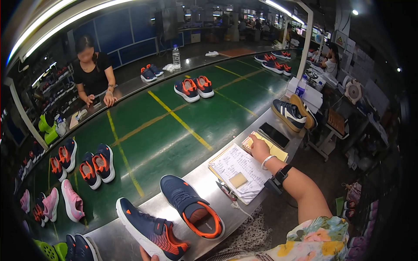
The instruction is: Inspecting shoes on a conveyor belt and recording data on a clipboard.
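Note:
At the bottom edge, my left hand (149,255) grips a navy sneaker (146,225) by its white sole; only some fingers show. This sneaker has an orange collar and a strap, and it leans on its side. Beside it a matching navy sneaker (191,206) rests on the metal ledge, its opening towards me. My right hand (260,148) reaches to a pale yellow pad of labels (277,152) with small red marks, its fingers curled and pressed together at the pad's left part. Whether a label is between the fingertips is too small to tell.
An open spiral notebook (237,167) lies left of the pad, with pens (227,191) beside it. A phone (274,135) and tan-soled sneakers (291,114) are farther along. The green belt (148,130) carries several shoe pairs. A co-worker (93,71) stands across it.

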Demonstrator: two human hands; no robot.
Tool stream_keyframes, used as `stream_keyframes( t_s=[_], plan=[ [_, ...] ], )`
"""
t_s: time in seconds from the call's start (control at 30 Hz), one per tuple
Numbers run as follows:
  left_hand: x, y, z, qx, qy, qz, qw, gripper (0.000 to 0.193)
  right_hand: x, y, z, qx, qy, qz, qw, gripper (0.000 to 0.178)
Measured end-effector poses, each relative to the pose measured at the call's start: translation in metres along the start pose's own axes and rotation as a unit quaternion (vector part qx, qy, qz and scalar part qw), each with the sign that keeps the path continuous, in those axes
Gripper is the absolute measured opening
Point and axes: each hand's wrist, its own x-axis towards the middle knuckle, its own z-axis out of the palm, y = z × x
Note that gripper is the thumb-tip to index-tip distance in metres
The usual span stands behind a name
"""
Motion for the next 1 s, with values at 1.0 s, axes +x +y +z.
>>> stream_keyframes(
  t_s=[1.0],
  plan=[
    [-0.004, 0.006, 0.009, 0.033, 0.001, 0.023, 0.999, 0.065, -0.005, 0.003, -0.004, 0.049, -0.003, -0.002, 0.999, 0.055]
  ],
)
